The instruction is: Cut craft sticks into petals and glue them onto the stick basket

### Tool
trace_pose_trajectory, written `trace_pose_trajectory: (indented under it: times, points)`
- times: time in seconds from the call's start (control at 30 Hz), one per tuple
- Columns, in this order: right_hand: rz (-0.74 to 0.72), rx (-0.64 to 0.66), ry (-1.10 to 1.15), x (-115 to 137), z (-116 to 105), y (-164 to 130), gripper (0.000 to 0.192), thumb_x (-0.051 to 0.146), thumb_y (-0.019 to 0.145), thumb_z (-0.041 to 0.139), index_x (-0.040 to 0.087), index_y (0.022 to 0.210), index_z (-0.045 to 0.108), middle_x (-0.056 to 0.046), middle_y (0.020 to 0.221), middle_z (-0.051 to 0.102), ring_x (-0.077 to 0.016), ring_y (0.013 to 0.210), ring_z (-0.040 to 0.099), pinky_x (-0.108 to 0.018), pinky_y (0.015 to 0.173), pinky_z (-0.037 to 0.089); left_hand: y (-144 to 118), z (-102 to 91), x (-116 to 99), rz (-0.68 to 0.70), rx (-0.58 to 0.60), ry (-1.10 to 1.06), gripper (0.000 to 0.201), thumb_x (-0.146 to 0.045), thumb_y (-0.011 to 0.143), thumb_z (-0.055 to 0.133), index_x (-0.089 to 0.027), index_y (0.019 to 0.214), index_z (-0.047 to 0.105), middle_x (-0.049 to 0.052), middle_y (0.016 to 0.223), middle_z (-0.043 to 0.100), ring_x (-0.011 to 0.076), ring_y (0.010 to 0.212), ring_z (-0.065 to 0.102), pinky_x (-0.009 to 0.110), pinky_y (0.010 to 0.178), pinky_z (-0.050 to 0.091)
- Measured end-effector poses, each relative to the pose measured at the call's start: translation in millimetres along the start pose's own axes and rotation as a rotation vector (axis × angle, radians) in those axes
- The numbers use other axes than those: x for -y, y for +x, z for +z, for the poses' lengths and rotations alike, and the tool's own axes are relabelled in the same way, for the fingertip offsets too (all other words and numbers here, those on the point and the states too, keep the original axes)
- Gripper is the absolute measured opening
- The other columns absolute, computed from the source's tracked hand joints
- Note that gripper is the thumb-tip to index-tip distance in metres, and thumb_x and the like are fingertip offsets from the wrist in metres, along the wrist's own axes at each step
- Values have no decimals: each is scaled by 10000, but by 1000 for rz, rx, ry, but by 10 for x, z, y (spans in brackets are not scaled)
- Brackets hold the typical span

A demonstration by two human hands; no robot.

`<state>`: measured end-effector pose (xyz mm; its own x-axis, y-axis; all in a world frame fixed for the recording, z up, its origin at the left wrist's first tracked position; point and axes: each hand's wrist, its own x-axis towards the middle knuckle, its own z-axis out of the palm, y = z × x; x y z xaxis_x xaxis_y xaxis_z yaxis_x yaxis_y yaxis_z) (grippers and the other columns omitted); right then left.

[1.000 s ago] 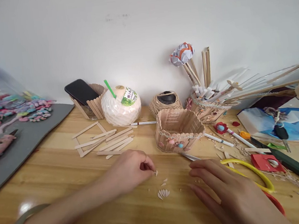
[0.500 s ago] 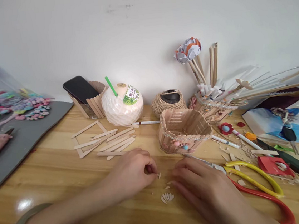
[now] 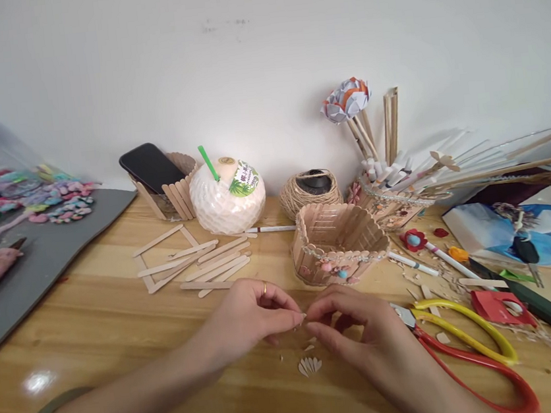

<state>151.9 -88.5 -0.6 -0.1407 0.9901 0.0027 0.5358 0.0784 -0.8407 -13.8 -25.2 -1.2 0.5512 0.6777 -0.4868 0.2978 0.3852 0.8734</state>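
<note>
My right hand had crossed from the scissors to meet my left hand, both sets of fingers pinched narrow on a tiny wood chip above the petal fan.

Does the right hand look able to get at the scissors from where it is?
Probably yes. The scissors lie flat on the table just right of the right hand, with nothing between them, though its fingertips are pinched against the left hand.
</note>
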Motion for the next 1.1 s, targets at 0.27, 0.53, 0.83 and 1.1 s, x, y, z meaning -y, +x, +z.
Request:
trace_pose_trajectory:
  times: [0.27, 0.53, 0.83, 1.1]
  points:
    - [25, 2, 18, 24, 8, 10, 146, 194, 807, 534, 180, 689, 619, -2, 676, 604, -135, 626, 532, -240, 553, 413, -39, 46, -15, 13, -33, 22, 94, -242, 606, 634, -155, 639, 639, -36, 576, 575, 99, 544, 487, 220, 528, 384]
    - [84, 50, 65, 34, -13, 16, 160, 207, 814, 521, 185, 698, 629, 6, 680, 611, -132, 635, 542, -236, 566, 412, -67, 55, -22, 25, -36, 37, 120, -258, 604, 645, -153, 657, 619, -35, 594, 574, 101, 573, 491, 215, 538, 382]
    - [98, 69, 136, 42, -29, 12, 151, 208, 811, 538, 186, 704, 641, 9, 692, 613, -123, 645, 550, -222, 572, 427, -83, 57, -49, 71, -60, 140, 91, -245, 618, 620, -165, 659, 632, -24, 612, 602, 123, 601, 532, 235, 564, 417]
    - [72, 65, 72, 24, -56, 15, 162, 194, 815, 518, 192, 731, 657, -1, 733, 649, -137, 677, 575, -233, 596, 433, -55, 52, -49, 73, -76, 144, 81, -232, 614, 631, -166, 661, 628, -23, 616, 613, 130, 606, 558, 243, 576, 436]
